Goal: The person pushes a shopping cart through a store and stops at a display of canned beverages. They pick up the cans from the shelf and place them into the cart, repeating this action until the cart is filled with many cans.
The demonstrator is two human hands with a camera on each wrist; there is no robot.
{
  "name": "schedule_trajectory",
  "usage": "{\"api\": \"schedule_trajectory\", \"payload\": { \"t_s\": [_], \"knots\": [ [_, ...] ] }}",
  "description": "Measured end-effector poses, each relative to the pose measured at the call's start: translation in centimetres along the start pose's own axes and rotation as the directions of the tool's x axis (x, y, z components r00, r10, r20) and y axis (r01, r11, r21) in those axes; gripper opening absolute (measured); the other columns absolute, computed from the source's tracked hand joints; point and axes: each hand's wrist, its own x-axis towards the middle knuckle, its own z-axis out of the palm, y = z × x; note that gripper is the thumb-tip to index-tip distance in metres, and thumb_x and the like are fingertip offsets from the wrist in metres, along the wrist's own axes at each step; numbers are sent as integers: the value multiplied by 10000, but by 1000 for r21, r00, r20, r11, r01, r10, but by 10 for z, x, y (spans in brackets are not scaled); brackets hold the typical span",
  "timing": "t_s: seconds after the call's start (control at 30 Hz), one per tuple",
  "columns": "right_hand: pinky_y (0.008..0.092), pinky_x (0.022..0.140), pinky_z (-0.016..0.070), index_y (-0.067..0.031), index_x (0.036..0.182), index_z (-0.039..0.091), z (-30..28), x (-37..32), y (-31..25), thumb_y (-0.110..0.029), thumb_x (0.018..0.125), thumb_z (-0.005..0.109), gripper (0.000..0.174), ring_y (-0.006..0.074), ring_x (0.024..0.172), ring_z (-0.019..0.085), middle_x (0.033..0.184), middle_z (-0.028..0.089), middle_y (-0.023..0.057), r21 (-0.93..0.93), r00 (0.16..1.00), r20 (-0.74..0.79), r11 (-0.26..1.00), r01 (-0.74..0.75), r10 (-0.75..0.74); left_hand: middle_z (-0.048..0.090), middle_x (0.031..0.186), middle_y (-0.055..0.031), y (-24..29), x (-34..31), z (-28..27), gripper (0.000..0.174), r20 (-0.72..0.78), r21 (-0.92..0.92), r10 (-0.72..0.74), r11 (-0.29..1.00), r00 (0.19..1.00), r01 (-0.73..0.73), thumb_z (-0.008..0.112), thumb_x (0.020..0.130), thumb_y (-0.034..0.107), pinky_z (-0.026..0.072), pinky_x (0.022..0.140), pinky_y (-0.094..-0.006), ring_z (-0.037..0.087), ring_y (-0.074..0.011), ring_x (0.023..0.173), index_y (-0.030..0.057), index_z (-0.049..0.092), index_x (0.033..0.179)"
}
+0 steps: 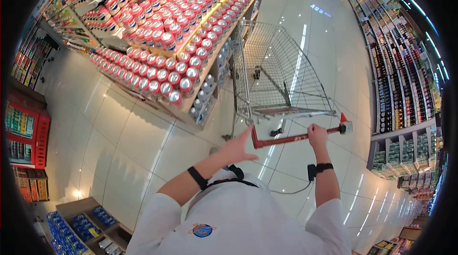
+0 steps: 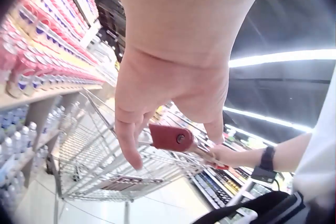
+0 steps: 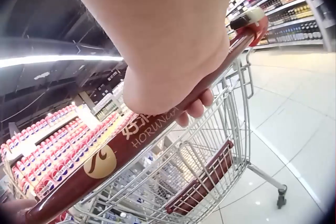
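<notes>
A shopping cart with a dark red handle bar stands in front of the person. The right hand grips the bar near its right end; in the right wrist view the fingers curl round it below the printed lettering. At the bar's left end the left hand is open, thumb and fingers spread. The left wrist view shows the left hand over the red end piece; whether it touches is unclear. The wire basket has a red panel.
Stacked red cans fill a display beside the cart on the left, with bottles on its lower shelves. Long stocked shelves line the right. Tiled floor runs ahead; blue packages sit on a low shelf at bottom left.
</notes>
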Motion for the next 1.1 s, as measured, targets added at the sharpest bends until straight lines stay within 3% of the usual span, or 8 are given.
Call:
{"api": "schedule_trajectory", "payload": {
  "t_s": [0.07, 0.23, 0.27, 0.47, 0.63, 0.73, 0.87, 1.1],
  "knots": [
    [535, 786, 509, -36, 812, 696, 8, 4, 17, -283, 927, 539, 315, 446, 775, 656, 789, 691, 225, -31, 999, -3, 999, -40, 40, 335, 1562, -297, 1, 27, 13, 1233, 80, 56, 52, 997, 995, -56, 883, 718, 463, 347, 1183, -417, 403, -413, 1425, -39, 144, 1568],
    [557, 742, 466, -22, 732, 620, 9, -2, 40, -199, 942, 538, 286, 432, 763, 608, 720, 628, 215, -50, 997, -51, 996, -68, 65, 549, 1301, -275, -2, 67, 17, 1218, 250, 131, 54, 987, 967, -89, 853, 723, 489, 472, 1016, -443, 561, -420, 1166, -69, 155, 1552],
    [557, 742, 466, -22, 732, 620, 9, -2, 44, -199, 942, 538, 286, 432, 763, 608, 720, 628, 215, -47, 996, -55, 996, -77, 74, 521, 1309, -319, -5, 70, 23, 1216, 264, 145, 79, 982, 961, -121, 861, 705, 465, 505, 979, -460, 582, -428, 1144, -76, 167, 1545],
    [539, 761, 446, -14, 734, 577, 1, 4, 59, -159, 957, 512, 273, 415, 773, 574, 717, 604, 203, -22, 998, -58, 999, -38, 37, 522, 1321, -327, 0, 101, 20, 1176, 312, 217, 127, 955, 942, -201, 846, 728, 445, 504, 995, -457, 585, -431, 1157, -69, 170, 1543],
    [502, 774, 442, -60, 709, 599, 6, 31, 76, -147, 955, 469, 291, 381, 787, 587, 711, 621, 146, -31, 995, -76, 997, -68, 66, 477, 1403, -345, 24, 147, 0, 1201, 462, 202, -34, 977, 886, -68, 877, 709, 390, 480, 1049, -436, 555, -444, 1238, -67, 150, 1548],
    [483, 783, 436, -63, 712, 596, 2, 59, 85, -147, 958, 461, 293, 367, 773, 589, 700, 619, 129, 13, 993, -108, 998, -54, 55, 476, 1449, -276, 27, 179, 4, 1182, 439, 275, -81, 960, 895, -49, 869, 739, 391, 435, 1092, -433, 501, -411, 1311, -45, 143, 1564],
    [476, 771, 428, -67, 730, 608, -1, 104, 100, -143, 950, 492, 260, 360, 708, 587, 659, 594, 142, 98, 987, -159, 995, -10, 25, 425, 1492, -291, 38, 226, -1, 1180, 432, 247, -115, 969, 894, 5, 874, 738, 372, 427, 1107, -431, 481, -414, 1336, -33, 140, 1569],
    [460, 785, 432, -64, 743, 631, 3, 193, 127, -155, 944, 511, 251, 355, 658, 579, 655, 603, 141, 60, 985, -174, 998, 30, -20, 400, 1520, -271, 41, 298, -17, 1095, 199, 302, -73, 953, 977, 10, 854, 744, 250, 409, 1129, -444, 461, -416, 1359, 13, 180, 1574]
  ]
}}
